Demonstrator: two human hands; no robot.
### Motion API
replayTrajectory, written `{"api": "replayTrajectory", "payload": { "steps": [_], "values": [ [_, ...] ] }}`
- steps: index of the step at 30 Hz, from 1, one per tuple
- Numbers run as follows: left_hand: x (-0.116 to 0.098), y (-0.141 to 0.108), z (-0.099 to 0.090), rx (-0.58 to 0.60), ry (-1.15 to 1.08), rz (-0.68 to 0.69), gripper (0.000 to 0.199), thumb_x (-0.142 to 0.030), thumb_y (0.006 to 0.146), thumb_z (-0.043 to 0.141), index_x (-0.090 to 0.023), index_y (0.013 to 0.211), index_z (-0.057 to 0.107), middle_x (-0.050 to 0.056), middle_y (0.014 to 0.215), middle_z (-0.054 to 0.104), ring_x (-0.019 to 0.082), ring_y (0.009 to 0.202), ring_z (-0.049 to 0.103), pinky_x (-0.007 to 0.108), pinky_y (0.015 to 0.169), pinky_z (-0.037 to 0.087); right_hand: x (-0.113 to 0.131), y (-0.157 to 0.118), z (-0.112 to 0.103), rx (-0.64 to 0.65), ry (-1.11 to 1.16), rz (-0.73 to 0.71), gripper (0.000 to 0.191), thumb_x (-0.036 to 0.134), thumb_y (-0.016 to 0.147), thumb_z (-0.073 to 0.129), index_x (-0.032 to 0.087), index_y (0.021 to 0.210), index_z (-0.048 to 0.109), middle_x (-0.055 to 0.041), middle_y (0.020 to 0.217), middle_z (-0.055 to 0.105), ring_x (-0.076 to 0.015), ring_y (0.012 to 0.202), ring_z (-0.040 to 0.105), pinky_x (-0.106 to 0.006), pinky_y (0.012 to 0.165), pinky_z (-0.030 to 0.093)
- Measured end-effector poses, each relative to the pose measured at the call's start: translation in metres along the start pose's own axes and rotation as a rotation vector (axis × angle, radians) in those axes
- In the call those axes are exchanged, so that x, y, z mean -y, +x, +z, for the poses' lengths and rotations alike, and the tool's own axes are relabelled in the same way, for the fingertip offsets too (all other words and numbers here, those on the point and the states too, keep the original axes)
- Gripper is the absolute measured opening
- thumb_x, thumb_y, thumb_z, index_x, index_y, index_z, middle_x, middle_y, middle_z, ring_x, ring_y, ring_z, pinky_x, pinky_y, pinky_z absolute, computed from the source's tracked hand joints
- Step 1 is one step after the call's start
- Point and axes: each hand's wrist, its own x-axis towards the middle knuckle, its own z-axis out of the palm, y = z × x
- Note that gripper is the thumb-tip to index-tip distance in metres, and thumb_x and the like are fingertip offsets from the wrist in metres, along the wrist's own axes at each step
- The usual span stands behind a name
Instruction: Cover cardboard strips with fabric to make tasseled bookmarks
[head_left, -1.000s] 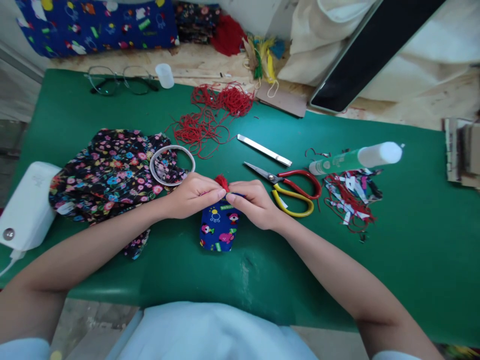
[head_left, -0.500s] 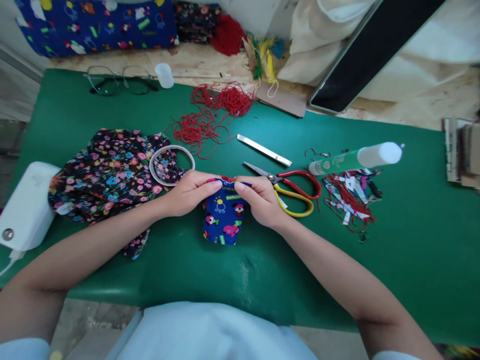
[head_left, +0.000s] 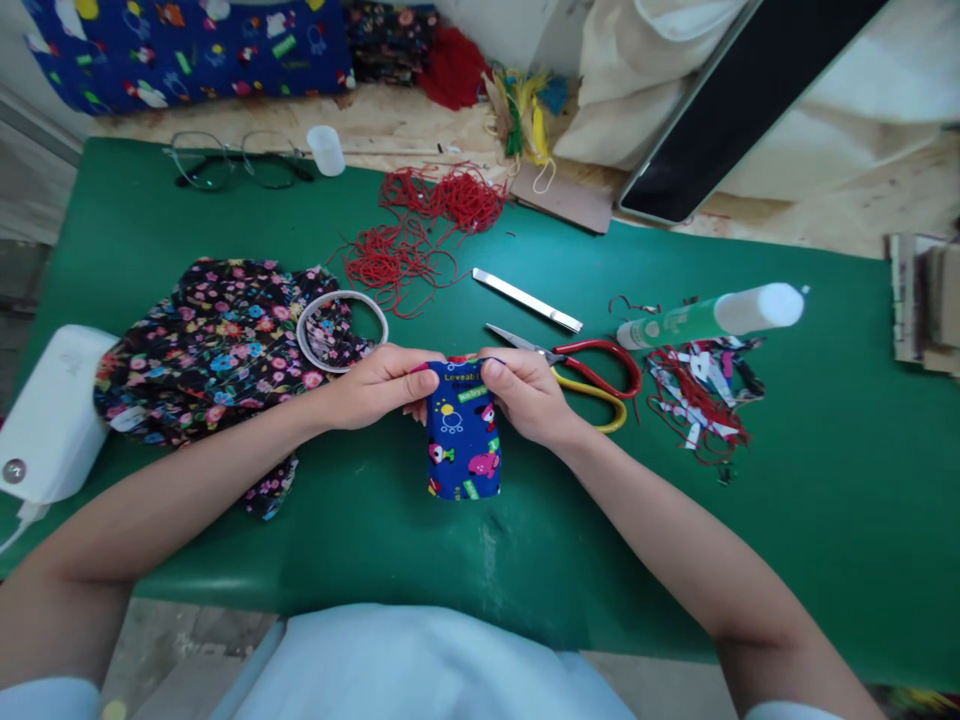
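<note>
Both my hands pinch the top edge of a small blue cartoon-print fabric pouch (head_left: 463, 440), which hangs over the green table mat. My left hand (head_left: 382, 385) is closed on its upper left corner, my right hand (head_left: 529, 392) on its upper right corner. A little red shows along the top edge between the thumbs. Close to my right hand lie scissors (head_left: 600, 360) with one red and one yellow handle. A white ring of tape (head_left: 343, 296) rests just beyond my left hand, partly over black floral fabric (head_left: 210, 350).
Red cords (head_left: 397, 262) lie in a tangle behind my hands, beside a silver utility knife (head_left: 526, 299). A green-and-white glue bottle (head_left: 697, 318) and a heap of scraps (head_left: 697, 395) are at right. A white power bank (head_left: 56, 415) is far left; glasses (head_left: 232, 162) lie at the back.
The pouch has shifted slightly right and been pulled straighter, so more printed lettering shows near its top. My hands have moved a little apart but keep their hold.
</note>
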Motion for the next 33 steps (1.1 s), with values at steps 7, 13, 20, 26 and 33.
{"api": "replayTrajectory", "payload": {
  "steps": [7, 13, 20, 26, 33],
  "values": [
    [0.009, 0.0, 0.003, -0.181, -0.121, -0.082, 0.044, -0.056, 0.088, 0.062, -0.015, 0.073, 0.057, -0.002, 0.059, 0.053, 0.007, 0.05, 0.052, 0.016, 0.044, 0.044, 0.0, -0.002, 0.003, -0.065, 0.022, 0.024, 0.041, 0.057, 0.085, 0.067, 0.017, 0.077, 0.065, 0.0016, 0.069, 0.06, -0.0095, 0.063, 0.056, -0.022, 0.061, 0.048],
    [0.015, 0.003, 0.004, -0.288, -0.259, -0.114, 0.047, -0.063, 0.082, 0.065, -0.017, 0.083, 0.06, -0.003, 0.058, 0.056, 0.009, 0.047, 0.054, 0.017, 0.04, 0.044, 0.0, -0.003, 0.004, -0.068, -0.006, 0.074, 0.034, 0.051, 0.086, 0.068, 0.017, 0.084, 0.072, 0.0006, 0.072, 0.067, -0.0108, 0.064, 0.061, -0.023, 0.062, 0.052],
    [0.008, 0.001, 0.003, -0.179, -0.037, -0.08, 0.049, -0.06, 0.081, 0.068, -0.013, 0.064, 0.063, 0.002, 0.055, 0.063, 0.008, 0.047, 0.056, 0.018, 0.044, 0.047, -0.009, -0.002, 0.001, -0.135, 0.123, 0.057, 0.03, 0.048, 0.087, 0.068, 0.019, 0.078, 0.069, 0.0037, 0.064, 0.06, -0.0061, 0.053, 0.053, -0.017, 0.052, 0.048],
    [0.002, 0.003, 0.001, -0.141, 0.054, -0.042, 0.055, -0.062, 0.082, 0.065, -0.013, 0.057, 0.06, 0.002, 0.049, 0.061, 0.007, 0.044, 0.053, 0.017, 0.042, 0.044, -0.007, -0.001, -0.001, -0.103, 0.187, 0.014, 0.029, 0.045, 0.089, 0.067, 0.02, 0.075, 0.068, 0.004, 0.061, 0.058, -0.0062, 0.052, 0.053, -0.017, 0.051, 0.048],
    [0.002, 0.004, 0.003, -0.16, 0.02, -0.034, 0.054, -0.059, 0.081, 0.069, -0.012, 0.055, 0.061, 0.001, 0.048, 0.06, 0.005, 0.043, 0.053, 0.014, 0.042, 0.044, -0.006, 0.001, -0.002, -0.051, 0.13, 0.005, 0.033, 0.053, 0.088, 0.065, 0.02, 0.089, 0.072, 0.0026, 0.064, 0.061, -0.0089, 0.055, 0.057, -0.023, 0.061, 0.056]
  ]
}}
